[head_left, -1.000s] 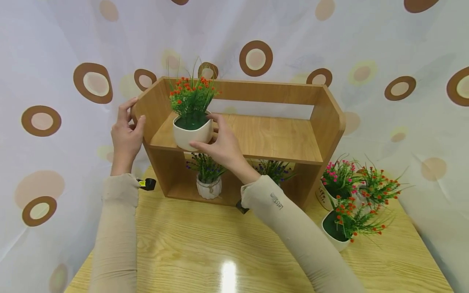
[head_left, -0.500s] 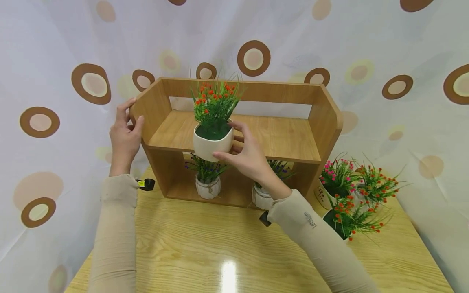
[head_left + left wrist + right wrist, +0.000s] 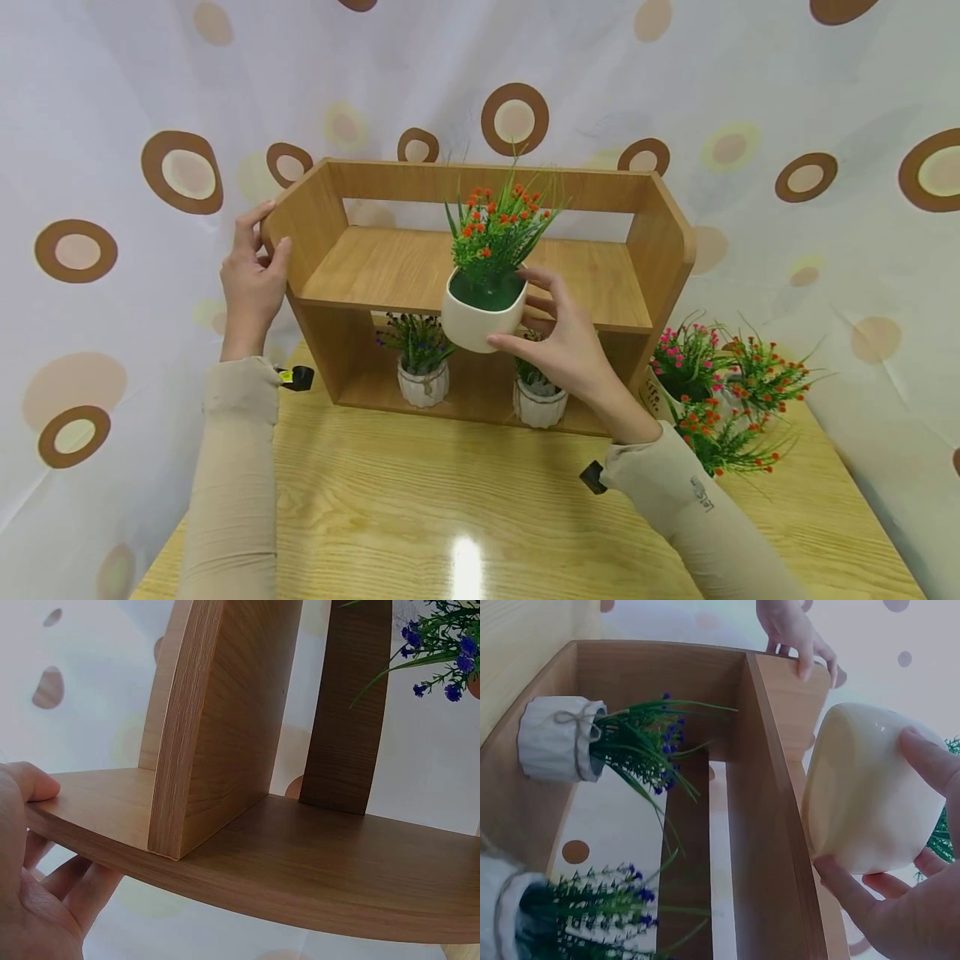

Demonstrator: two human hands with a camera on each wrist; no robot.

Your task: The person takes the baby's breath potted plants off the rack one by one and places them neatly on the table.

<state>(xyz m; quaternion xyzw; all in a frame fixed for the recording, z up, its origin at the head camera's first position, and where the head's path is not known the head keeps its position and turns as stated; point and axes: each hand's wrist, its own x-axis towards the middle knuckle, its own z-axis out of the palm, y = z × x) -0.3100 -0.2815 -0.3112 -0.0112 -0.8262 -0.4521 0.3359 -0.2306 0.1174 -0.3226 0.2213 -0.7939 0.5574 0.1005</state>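
Note:
My right hand [image 3: 566,342] grips a white pot [image 3: 480,323] with orange-red flowers [image 3: 502,221] from its right side. In the head view the pot overlaps the front edge of the upper shelf. The right wrist view shows the thumb and fingers spread around the pot's smooth wall [image 3: 874,787]. My left hand [image 3: 255,271] holds the left side panel of the wooden shelf [image 3: 307,225], and in the left wrist view its thumb and fingers lie on opposite faces of that panel [image 3: 97,799]. Two white twine-tied pots with blue-purple flowers stand in the lower compartment, the left pot [image 3: 423,385] and right pot [image 3: 540,406].
Several flower pots stand on the table right of the shelf, among them one with pink flowers [image 3: 686,358] and one with orange-red flowers [image 3: 712,433]. The wooden table [image 3: 375,500] reaches forward of the shelf. A dotted curtain [image 3: 420,67] hangs behind.
My right hand has carried the white pot rightward and slightly lower, from the shelf's left end to its middle. My left hand has stayed on the side panel.

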